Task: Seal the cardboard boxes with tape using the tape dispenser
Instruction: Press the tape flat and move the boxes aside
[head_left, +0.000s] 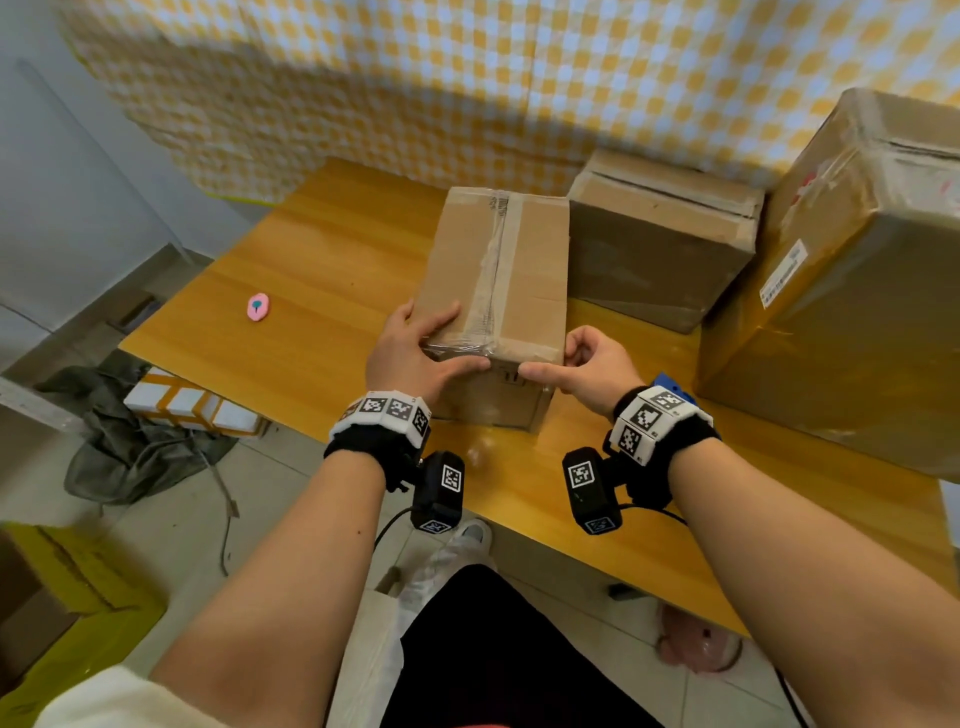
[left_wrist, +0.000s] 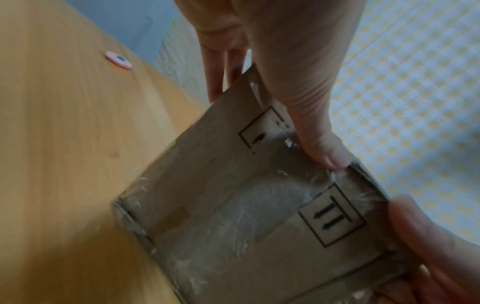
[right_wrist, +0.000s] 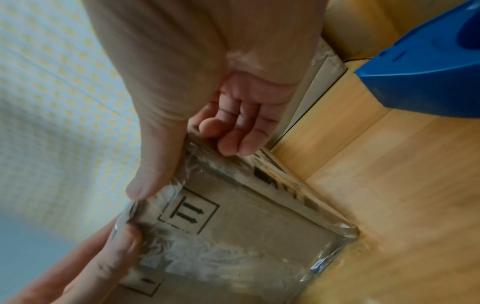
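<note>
A small cardboard box (head_left: 498, 280) stands on the wooden table (head_left: 311, 291), with clear tape along its top seam and over its near edge. My left hand (head_left: 447, 343) lies over the near left corner: straight fingers (left_wrist: 215, 78) run along the box, and the thumb (left_wrist: 319, 144) presses the tape at the near top edge. My right hand (head_left: 556, 364) holds the near right corner, thumb (right_wrist: 153, 164) on the taped edge and curled fingers (right_wrist: 233, 131) against the right side. The blue tape dispenser (right_wrist: 426, 78) lies on the table behind my right wrist, also showing in the head view (head_left: 672, 387).
A medium taped box (head_left: 665, 244) stands right behind the small one, and a large box (head_left: 852, 270) fills the table's right side. A pink round object (head_left: 258, 307) lies at the left. Boxes and dark cloth (head_left: 130, 441) are on the floor at left.
</note>
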